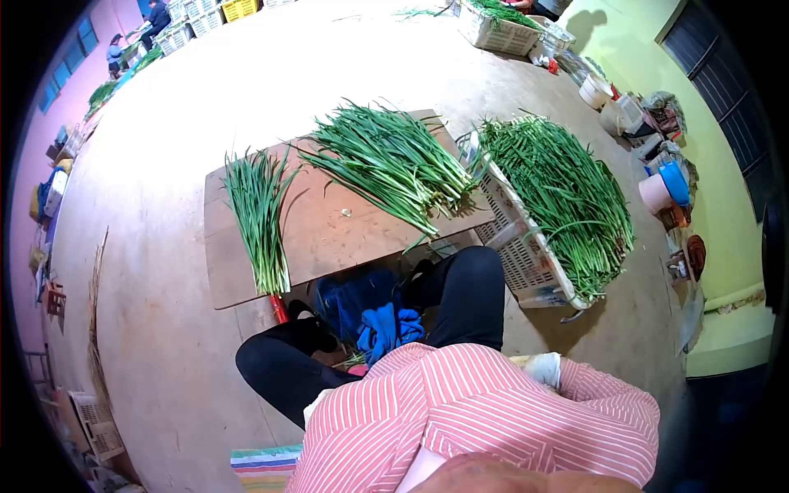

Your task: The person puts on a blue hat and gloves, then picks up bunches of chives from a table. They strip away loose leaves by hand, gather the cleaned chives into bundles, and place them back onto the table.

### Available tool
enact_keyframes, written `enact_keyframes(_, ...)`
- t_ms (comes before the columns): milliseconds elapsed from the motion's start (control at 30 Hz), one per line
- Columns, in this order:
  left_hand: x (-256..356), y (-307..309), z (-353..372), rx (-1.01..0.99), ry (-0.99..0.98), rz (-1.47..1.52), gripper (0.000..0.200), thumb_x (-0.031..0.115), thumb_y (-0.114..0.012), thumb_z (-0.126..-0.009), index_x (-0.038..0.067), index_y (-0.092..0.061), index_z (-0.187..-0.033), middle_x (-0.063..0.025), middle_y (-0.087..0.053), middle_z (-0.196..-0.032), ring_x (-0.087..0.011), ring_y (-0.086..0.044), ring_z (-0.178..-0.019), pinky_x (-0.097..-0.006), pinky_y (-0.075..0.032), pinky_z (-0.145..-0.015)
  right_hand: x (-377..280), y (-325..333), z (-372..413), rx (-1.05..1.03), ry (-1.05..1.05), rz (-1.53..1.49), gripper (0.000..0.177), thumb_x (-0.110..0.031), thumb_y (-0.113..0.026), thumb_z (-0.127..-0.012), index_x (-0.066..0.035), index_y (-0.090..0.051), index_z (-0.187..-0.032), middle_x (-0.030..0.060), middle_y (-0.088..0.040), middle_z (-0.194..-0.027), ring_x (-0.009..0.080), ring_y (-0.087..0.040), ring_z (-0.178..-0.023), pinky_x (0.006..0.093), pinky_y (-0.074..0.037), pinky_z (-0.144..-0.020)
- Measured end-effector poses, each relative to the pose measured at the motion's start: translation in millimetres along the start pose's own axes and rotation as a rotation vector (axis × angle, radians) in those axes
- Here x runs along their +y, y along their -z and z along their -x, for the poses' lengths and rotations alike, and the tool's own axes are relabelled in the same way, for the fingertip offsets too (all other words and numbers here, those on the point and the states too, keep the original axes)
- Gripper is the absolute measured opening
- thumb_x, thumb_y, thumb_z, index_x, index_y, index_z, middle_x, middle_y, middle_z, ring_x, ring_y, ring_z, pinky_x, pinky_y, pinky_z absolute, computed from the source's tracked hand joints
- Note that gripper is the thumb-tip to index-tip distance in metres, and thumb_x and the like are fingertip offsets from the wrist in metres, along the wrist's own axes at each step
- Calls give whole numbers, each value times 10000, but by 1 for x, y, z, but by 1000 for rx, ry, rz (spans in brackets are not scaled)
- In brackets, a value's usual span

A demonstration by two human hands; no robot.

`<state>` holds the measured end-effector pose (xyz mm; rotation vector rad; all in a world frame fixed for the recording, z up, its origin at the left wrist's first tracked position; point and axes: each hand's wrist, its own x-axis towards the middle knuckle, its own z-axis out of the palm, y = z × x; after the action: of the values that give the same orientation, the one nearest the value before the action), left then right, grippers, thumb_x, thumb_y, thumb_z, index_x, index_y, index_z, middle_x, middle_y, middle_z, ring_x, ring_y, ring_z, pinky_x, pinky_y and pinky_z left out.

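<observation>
Long green stalks form a small bunch (261, 218) at the left of the low brown board (320, 234), their pale ends at its front edge. A larger pile of stalks (390, 164) lies at the board's back right. To the right, a white crate (526, 246) is heaped with more stalks (563, 197). My right hand (542, 370) shows only as a whitish covering at the sleeve end, close to my body; its fingers are hidden. Past the sleeve's edge, my left hand cannot be seen.
Blue cloth (386, 329) and a dark blue container (353, 300) sit under the board between my legs. A red cylinder (279, 309) stands at its front left. Buckets (655, 195) line the right wall. Other people work at the far left and far right, beside crates (201, 18).
</observation>
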<state>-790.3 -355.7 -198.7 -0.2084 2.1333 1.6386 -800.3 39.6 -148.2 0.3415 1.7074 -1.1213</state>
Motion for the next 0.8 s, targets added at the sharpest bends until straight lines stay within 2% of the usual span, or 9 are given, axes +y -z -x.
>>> enact_keyframes(333,-2,4,1,-2,-49,13,186,197,-609,-898,35,-696,-874,-61,-680,-779,-135,-627,-708,-275,-495,-667,-26,1,25,102,-12,-136,385,-261,-537,-961,-22,-553,-1262,96,-594,-1259,211,-545,-1106,315,-422,-959)
enact_keyframes(367,-4,3,-3,-9,-41,8,186,197,-608,-898,35,-696,-873,-61,-679,-778,-135,-627,-708,-275,-495,-667,-13,3,22,104,-15,-146,385,-261,-537,-961,-22,-553,-1262,96,-594,-1259,211,-545,-1106,315,-422,-959)
enact_keyframes(433,-3,4,-6,-9,-48,9,186,197,-608,-898,35,-695,-872,-61,-679,-777,-134,-627,-707,-275,-494,-667,19,12,15,44,35,-254,439,-271,-666,-864,-34,-580,-1224,89,-660,-1063,189,-607,-968,334,-487,-841)
enact_keyframes(467,-4,4,-6,-9,-50,12,186,197,-608,-899,35,-695,-872,-61,-679,-777,-134,-626,-707,-274,-494,-667,9,9,18,49,37,-252,439,-271,-666,-864,-34,-580,-1224,89,-660,-1063,189,-607,-968,334,-487,-841)
enact_keyframes(533,-5,5,-5,-7,-60,13,186,197,-608,-899,35,-695,-871,-61,-678,-776,-133,-626,-707,-274,-494,-667,-19,-2,25,106,77,150,470,-239,-679,-853,-47,-553,-1263,99,-636,-1128,177,-585,-1028,328,-474,-884)
enact_keyframes(567,-4,4,-6,-9,-55,7,186,197,-607,-899,35,-695,-870,-61,-678,-776,-133,-626,-707,-274,-494,-667,17,-4,-5,95,86,142,521,-221,-701,-839,-58,-526,-1302,122,-599,-1222,195,-550,-1131,329,-448,-943)
enact_keyframes(600,-4,5,-7,-9,-58,4,186,197,-607,-899,35,-695,-870,-61,-678,-775,-132,-625,-707,-273,-494,-666,29,-7,-14,67,86,106,521,-223,-698,-842,-57,-524,-1304,121,-597,-1227,195,-548,-1135,329,-445,-947)
enact_keyframes(800,-3,5,-10,-18,-51,-13,186,197,-606,-900,36,-694,-867,-61,-677,-773,-131,-624,-706,-272,-493,-666,17,-12,-9,37,105,53,523,-233,-680,-858,-53,-511,-1319,115,-584,-1252,198,-535,-1158,327,-429,-968)
